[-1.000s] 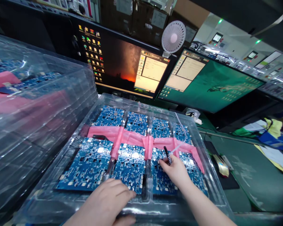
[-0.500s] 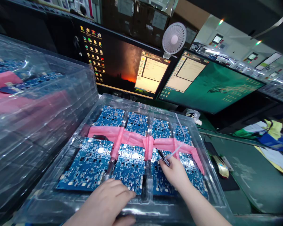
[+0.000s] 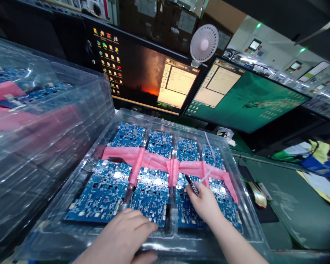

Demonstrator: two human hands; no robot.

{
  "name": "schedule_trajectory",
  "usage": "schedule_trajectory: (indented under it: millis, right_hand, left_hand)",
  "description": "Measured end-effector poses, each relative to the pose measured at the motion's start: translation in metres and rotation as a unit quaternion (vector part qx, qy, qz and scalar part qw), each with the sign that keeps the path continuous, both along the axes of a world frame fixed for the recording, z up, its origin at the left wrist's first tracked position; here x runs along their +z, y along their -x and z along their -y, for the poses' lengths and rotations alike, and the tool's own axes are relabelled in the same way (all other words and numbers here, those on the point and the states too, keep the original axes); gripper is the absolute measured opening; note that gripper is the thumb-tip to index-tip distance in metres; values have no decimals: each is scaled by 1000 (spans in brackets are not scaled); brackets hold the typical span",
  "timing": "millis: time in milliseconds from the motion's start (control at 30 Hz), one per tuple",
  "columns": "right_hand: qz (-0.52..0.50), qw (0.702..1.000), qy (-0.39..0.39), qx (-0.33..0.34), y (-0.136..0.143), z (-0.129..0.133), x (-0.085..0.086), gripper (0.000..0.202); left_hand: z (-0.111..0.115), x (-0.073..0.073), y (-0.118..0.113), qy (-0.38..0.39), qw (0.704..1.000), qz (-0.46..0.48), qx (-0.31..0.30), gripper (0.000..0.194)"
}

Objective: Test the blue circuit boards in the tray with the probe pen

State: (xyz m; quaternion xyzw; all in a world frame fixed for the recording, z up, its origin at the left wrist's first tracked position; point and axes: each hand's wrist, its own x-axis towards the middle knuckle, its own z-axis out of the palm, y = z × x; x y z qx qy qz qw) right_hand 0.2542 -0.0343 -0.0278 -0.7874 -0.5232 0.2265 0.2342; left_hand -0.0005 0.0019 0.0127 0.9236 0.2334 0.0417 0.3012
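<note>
Pen (image 3: 191,184) in R hand (image 3: 206,203) grip

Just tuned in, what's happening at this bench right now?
A person is working over a clear plastic tray of blue circuit boards crossed by pink strips. The right hand holds a black pen, tip on a front-row board. The left hand rests flat on the tray's near edge. More trays are stacked at left; two monitors glow behind.
</note>
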Motion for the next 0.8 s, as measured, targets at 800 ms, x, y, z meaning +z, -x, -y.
schedule_trajectory:
  millis: [800]
  right_hand:
    - [33,998,-23,47,-2,-4,-8,11]
  left_hand:
    - [1,-8,3,-13,999,27,14,30]
